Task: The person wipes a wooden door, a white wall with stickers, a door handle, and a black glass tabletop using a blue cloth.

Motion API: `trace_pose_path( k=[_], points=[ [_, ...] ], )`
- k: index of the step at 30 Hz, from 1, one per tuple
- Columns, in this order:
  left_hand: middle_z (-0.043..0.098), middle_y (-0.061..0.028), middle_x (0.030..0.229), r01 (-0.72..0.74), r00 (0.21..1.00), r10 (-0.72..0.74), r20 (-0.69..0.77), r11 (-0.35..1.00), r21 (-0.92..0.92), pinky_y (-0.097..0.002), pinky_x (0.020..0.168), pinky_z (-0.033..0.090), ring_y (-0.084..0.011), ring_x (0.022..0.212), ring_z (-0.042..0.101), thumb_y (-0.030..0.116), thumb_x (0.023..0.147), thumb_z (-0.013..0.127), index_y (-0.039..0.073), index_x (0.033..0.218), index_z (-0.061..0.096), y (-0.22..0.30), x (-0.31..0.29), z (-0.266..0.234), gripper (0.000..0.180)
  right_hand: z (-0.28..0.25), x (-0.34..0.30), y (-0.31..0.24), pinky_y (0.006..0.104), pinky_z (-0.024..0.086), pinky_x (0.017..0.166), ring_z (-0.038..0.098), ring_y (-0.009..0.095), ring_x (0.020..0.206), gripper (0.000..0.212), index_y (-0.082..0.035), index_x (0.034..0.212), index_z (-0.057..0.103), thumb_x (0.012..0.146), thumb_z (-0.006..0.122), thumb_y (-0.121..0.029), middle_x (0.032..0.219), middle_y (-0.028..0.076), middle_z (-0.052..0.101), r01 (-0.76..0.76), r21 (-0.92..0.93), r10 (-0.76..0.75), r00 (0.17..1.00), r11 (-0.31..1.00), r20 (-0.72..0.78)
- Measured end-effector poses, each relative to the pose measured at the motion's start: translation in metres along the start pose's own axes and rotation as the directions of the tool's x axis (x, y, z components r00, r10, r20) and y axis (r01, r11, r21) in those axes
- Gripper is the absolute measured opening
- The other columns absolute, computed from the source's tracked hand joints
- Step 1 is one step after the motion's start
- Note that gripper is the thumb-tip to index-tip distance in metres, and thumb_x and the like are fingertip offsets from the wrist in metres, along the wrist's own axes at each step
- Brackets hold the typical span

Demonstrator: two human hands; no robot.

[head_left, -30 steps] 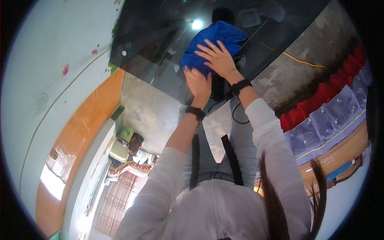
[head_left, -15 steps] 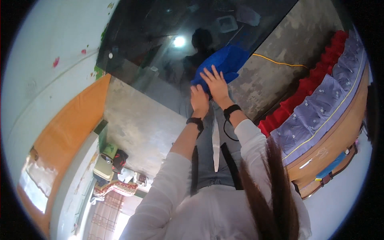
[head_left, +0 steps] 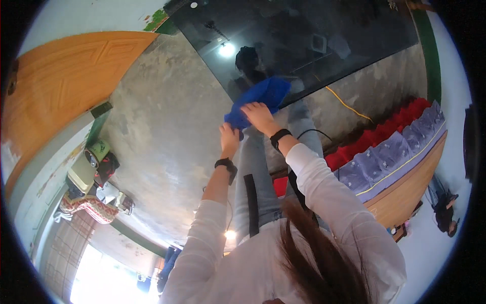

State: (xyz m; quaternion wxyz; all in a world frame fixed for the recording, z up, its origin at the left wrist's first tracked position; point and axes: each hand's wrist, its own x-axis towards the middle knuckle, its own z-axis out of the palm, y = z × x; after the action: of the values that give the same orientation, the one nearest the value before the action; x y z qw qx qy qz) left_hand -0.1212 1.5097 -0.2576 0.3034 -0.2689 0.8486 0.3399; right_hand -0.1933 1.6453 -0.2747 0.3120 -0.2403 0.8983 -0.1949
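A blue cloth [head_left: 271, 92] lies partly over the near corner of the glossy black tabletop [head_left: 364, 30], its left end hanging past the edge toward me. My left hand [head_left: 229, 140] is closed at that left end, fingers gripping the fabric's edge. Just to its right and a little farther away, my right hand [head_left: 259, 118] has its fingers bent over the cloth and grips it from above. The fingertips of both hands are partly lost against the folds. Black bands circle both wrists.
A grey concrete floor [head_left: 157, 111] spreads left of the table. On the right stands a bed with a purple flowered cover [head_left: 374, 162] and red frill [head_left: 349, 144]. A yellow cord [head_left: 349, 105] crosses the floor between them. An orange wooden door [head_left: 71, 76] is at left.
My view has turned, showing more floor at left. Both hands and the cloth have come nearer, toward the table's corner. My right fingers, spread on the cloth before, are now drawn together and bent.
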Motion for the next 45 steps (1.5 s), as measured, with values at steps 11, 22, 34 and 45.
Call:
trace_pose_path(
  k=[11, 22, 34, 45],
  points=[
    [0.044, -0.0197, 0.103, 0.042, 0.999, -0.043, 0.006, 0.995, 0.096, -0.0456, 0.070, 0.044, -0.0401, 0.086, 0.051, 0.019, 0.078, 0.052, 0.004, 0.102, 0.038, 0.061, -0.009, 0.050, 0.031, -0.016, -0.022, 0.066, 0.0547, 0.022, 0.097, 0.030, 0.023, 0.123, 0.052, -0.023, 0.124, 0.041, 0.074, 0.053, -0.012, 0.131, -0.001, 0.037, 0.111, 0.011, -0.109, 0.989, 0.994, -0.102],
    [0.047, -0.0143, 0.090, -0.470, 0.822, 0.558, -0.114, 0.778, 0.416, -0.0383, 0.064, 0.046, -0.0310, 0.079, 0.054, 0.015, 0.063, 0.063, 0.007, 0.091, 0.046, 0.281, 0.084, 0.168, 0.034, -0.132, -0.068, 0.289, 0.0508, 0.027, 0.097, 0.026, 0.029, 0.125, 0.072, -0.023, 0.134, 0.025, 0.073, 0.062, -0.028, 0.139, 0.003, 0.023, -0.263, 0.013, 0.260, 0.940, 0.965, -0.221],
    [0.047, -0.0133, 0.090, -0.542, 0.823, 0.562, 0.085, 0.732, 0.412, -0.0390, 0.066, 0.046, -0.0301, 0.079, 0.055, 0.018, 0.065, 0.064, 0.008, 0.095, 0.045, 0.346, 0.081, 0.199, 0.037, -0.158, -0.084, 0.342, 0.0456, 0.027, 0.099, 0.023, 0.033, 0.126, 0.077, -0.018, 0.135, 0.023, 0.069, 0.063, -0.016, 0.140, 0.007, 0.019, -0.351, -0.060, 0.336, 0.924, 0.934, -0.185],
    [0.050, -0.0117, 0.089, -0.265, 0.943, 0.326, -0.063, 0.853, 0.450, -0.0391, 0.064, 0.047, -0.0283, 0.078, 0.056, 0.020, 0.065, 0.064, 0.010, 0.094, 0.046, 0.219, 0.083, 0.098, 0.035, -0.151, 0.036, 0.228, 0.0568, 0.014, 0.100, 0.017, 0.024, 0.129, 0.077, -0.034, 0.125, 0.039, 0.059, 0.075, -0.023, 0.139, -0.004, 0.025, 0.228, -0.183, -0.246, 0.966, 0.956, -0.080]
  ],
)
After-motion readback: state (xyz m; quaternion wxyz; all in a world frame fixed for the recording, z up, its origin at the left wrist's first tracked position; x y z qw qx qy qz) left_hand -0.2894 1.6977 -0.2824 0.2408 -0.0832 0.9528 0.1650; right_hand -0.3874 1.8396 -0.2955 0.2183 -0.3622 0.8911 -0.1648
